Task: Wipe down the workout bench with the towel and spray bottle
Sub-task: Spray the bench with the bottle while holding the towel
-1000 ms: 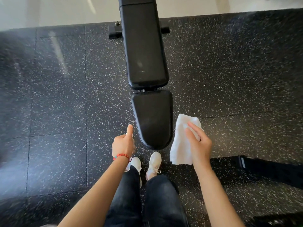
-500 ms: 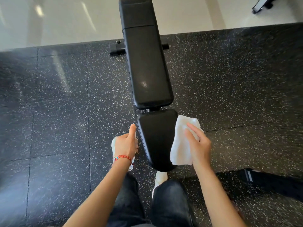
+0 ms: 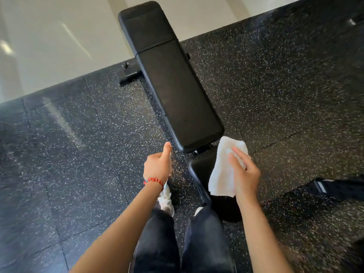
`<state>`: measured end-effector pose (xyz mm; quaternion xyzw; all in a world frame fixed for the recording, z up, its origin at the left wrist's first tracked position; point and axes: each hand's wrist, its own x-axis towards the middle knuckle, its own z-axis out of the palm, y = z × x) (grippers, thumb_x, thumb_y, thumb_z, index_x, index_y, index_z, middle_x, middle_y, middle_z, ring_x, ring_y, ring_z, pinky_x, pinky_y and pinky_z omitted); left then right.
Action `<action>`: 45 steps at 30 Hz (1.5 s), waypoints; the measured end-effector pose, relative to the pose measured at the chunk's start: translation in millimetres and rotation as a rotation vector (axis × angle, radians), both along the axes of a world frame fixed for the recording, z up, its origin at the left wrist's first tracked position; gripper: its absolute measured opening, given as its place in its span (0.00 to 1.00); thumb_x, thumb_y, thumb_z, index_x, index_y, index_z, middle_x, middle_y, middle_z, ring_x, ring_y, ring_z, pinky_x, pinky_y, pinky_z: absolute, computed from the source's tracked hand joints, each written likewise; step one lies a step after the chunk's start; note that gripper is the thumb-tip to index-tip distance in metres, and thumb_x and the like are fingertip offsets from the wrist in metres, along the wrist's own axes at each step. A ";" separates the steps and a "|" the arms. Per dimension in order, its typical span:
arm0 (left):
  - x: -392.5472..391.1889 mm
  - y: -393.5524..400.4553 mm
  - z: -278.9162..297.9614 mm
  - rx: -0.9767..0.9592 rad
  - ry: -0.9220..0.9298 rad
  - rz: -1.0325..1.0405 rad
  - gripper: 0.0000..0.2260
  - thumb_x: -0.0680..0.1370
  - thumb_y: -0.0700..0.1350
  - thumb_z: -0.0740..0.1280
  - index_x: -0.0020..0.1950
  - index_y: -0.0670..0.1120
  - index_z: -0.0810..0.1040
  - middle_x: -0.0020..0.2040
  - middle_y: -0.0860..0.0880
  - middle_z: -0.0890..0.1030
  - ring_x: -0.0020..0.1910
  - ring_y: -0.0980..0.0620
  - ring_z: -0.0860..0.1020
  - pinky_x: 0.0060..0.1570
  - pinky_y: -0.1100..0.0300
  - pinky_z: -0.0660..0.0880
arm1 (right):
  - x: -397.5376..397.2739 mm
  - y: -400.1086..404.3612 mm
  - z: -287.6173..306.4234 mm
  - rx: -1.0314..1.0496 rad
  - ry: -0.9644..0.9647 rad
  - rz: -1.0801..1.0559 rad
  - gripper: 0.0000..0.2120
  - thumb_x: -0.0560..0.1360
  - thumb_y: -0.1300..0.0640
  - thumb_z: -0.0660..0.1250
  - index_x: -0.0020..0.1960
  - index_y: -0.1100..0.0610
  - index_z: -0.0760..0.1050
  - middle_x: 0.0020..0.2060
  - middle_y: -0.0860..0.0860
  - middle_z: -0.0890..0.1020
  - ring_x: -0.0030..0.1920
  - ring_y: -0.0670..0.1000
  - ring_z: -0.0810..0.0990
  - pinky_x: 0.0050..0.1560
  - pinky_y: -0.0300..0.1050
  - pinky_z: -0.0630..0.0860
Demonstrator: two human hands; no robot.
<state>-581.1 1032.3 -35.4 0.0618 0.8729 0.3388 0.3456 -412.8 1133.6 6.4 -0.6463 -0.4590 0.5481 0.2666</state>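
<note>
Bench (image 3: pixel 177 91), formerly straight ahead, now closer and angled; wiping not yet begun, judging by the towel clear of the backrest. Long axis from near right to far left. Right hand (image 3: pixel 244 174) gripping white towel (image 3: pixel 222 174) above seat pad (image 3: pixel 201 170). Left hand (image 3: pixel 157 168) fisted, thumb out, contents hidden.

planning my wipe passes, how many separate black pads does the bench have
3: a far headrest pad, a long back pad in the middle, and a near seat pad partly under the towel.
</note>
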 end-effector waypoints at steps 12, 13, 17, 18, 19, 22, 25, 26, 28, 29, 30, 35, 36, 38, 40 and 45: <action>-31.1 56.1 -3.1 -0.045 -0.050 -0.057 0.31 0.67 0.67 0.49 0.22 0.42 0.71 0.21 0.49 0.75 0.29 0.46 0.77 0.42 0.57 0.76 | -39.4 37.3 -10.5 -0.045 0.078 -0.007 0.11 0.73 0.62 0.68 0.52 0.50 0.78 0.53 0.48 0.79 0.55 0.44 0.75 0.46 0.22 0.71; -32.1 61.1 -3.7 -0.043 -0.052 -0.038 0.30 0.68 0.66 0.51 0.21 0.43 0.71 0.21 0.49 0.75 0.28 0.47 0.76 0.41 0.57 0.75 | -41.3 43.2 -12.2 -0.050 0.076 0.003 0.11 0.73 0.62 0.68 0.52 0.50 0.78 0.52 0.47 0.79 0.55 0.43 0.75 0.47 0.22 0.70; -35.2 75.0 -7.8 -0.071 -0.080 0.096 0.26 0.72 0.63 0.57 0.23 0.45 0.69 0.23 0.47 0.76 0.26 0.47 0.74 0.41 0.53 0.76 | -45.4 67.1 -16.0 -0.068 0.050 0.044 0.10 0.73 0.61 0.68 0.51 0.49 0.79 0.50 0.45 0.80 0.52 0.41 0.76 0.47 0.22 0.70; -37.3 78.7 -6.5 -0.074 -0.080 0.139 0.27 0.74 0.63 0.58 0.23 0.45 0.68 0.24 0.47 0.76 0.26 0.47 0.73 0.40 0.54 0.75 | -47.2 73.4 -15.3 -0.064 0.042 0.052 0.10 0.73 0.61 0.68 0.50 0.49 0.79 0.50 0.46 0.80 0.52 0.41 0.76 0.47 0.22 0.70; -40.3 82.3 -5.8 -0.072 -0.078 0.173 0.27 0.75 0.62 0.58 0.24 0.45 0.67 0.24 0.48 0.75 0.26 0.48 0.73 0.40 0.54 0.74 | -49.2 79.8 -14.6 -0.058 0.036 0.056 0.09 0.73 0.61 0.68 0.50 0.49 0.79 0.50 0.46 0.80 0.52 0.42 0.76 0.47 0.22 0.70; -51.2 88.6 -6.4 -0.083 -0.057 0.205 0.29 0.75 0.65 0.57 0.24 0.44 0.69 0.25 0.47 0.77 0.28 0.47 0.75 0.41 0.55 0.74 | -57.2 96.6 -10.9 -0.045 0.035 0.066 0.09 0.73 0.61 0.68 0.50 0.49 0.79 0.51 0.47 0.80 0.54 0.42 0.76 0.47 0.21 0.69; -63.1 96.6 -7.0 -0.070 -0.076 0.199 0.29 0.71 0.66 0.55 0.20 0.45 0.70 0.22 0.48 0.77 0.26 0.46 0.75 0.38 0.55 0.75 | -69.8 108.1 -9.7 -0.038 0.031 0.085 0.10 0.73 0.62 0.68 0.51 0.50 0.79 0.50 0.45 0.80 0.52 0.41 0.76 0.47 0.21 0.69; -68.6 100.9 -5.4 -0.060 -0.075 0.213 0.29 0.72 0.63 0.56 0.18 0.46 0.68 0.20 0.50 0.75 0.25 0.46 0.73 0.36 0.55 0.73 | -76.1 111.2 -10.4 -0.039 0.026 0.099 0.10 0.73 0.61 0.68 0.51 0.50 0.79 0.50 0.45 0.80 0.51 0.40 0.76 0.47 0.21 0.69; -78.7 109.2 -1.7 -0.053 -0.044 0.235 0.25 0.75 0.57 0.58 0.21 0.45 0.69 0.17 0.51 0.71 0.25 0.47 0.71 0.34 0.56 0.68 | -87.3 115.0 -11.5 -0.040 0.018 0.123 0.10 0.73 0.61 0.68 0.53 0.51 0.79 0.51 0.46 0.80 0.53 0.41 0.76 0.48 0.22 0.69; -85.2 113.9 0.1 -0.062 -0.027 0.237 0.23 0.76 0.56 0.58 0.26 0.42 0.71 0.18 0.52 0.71 0.26 0.47 0.71 0.34 0.57 0.67 | -94.2 116.8 -12.4 -0.041 0.014 0.133 0.10 0.73 0.61 0.68 0.53 0.51 0.79 0.51 0.46 0.80 0.53 0.41 0.76 0.49 0.22 0.69; -92.4 117.4 0.7 -0.071 -0.018 0.242 0.22 0.76 0.56 0.58 0.30 0.41 0.71 0.19 0.52 0.71 0.27 0.47 0.72 0.34 0.57 0.67 | -101.3 118.4 -12.9 -0.044 0.013 0.141 0.10 0.73 0.61 0.68 0.53 0.51 0.79 0.51 0.45 0.80 0.52 0.40 0.76 0.48 0.21 0.68; -138.0 134.4 4.9 -0.014 -0.020 0.308 0.28 0.76 0.61 0.58 0.22 0.45 0.66 0.18 0.52 0.70 0.26 0.47 0.72 0.36 0.56 0.71 | -146.0 126.6 -16.2 -0.047 0.018 0.175 0.11 0.73 0.63 0.68 0.54 0.55 0.79 0.50 0.45 0.79 0.49 0.35 0.75 0.47 0.20 0.68; -150.1 138.6 6.7 -0.009 -0.016 0.302 0.28 0.77 0.60 0.58 0.22 0.45 0.65 0.17 0.52 0.70 0.26 0.48 0.71 0.36 0.56 0.70 | -157.8 129.3 -17.0 -0.048 0.018 0.174 0.11 0.73 0.63 0.68 0.54 0.55 0.79 0.50 0.45 0.79 0.50 0.36 0.75 0.48 0.20 0.68; -177.1 146.4 8.8 0.005 -0.009 0.279 0.26 0.77 0.57 0.58 0.22 0.46 0.64 0.15 0.54 0.68 0.24 0.50 0.69 0.35 0.56 0.67 | -183.9 135.8 -18.1 -0.050 0.013 0.165 0.11 0.73 0.63 0.68 0.54 0.54 0.79 0.51 0.46 0.80 0.52 0.40 0.76 0.48 0.20 0.68; -207.4 153.9 8.3 0.021 -0.011 0.261 0.26 0.77 0.55 0.59 0.21 0.46 0.64 0.14 0.54 0.67 0.20 0.55 0.68 0.33 0.57 0.66 | -213.6 143.1 -18.3 -0.041 0.007 0.159 0.10 0.73 0.62 0.68 0.53 0.53 0.79 0.53 0.47 0.80 0.54 0.42 0.75 0.48 0.20 0.68; -286.1 169.5 4.8 0.020 -0.032 0.218 0.26 0.78 0.55 0.60 0.21 0.46 0.62 0.16 0.53 0.66 0.20 0.54 0.66 0.30 0.57 0.63 | -294.4 157.4 -13.4 -0.045 0.023 0.088 0.10 0.73 0.62 0.68 0.50 0.49 0.79 0.53 0.47 0.79 0.53 0.41 0.75 0.46 0.20 0.68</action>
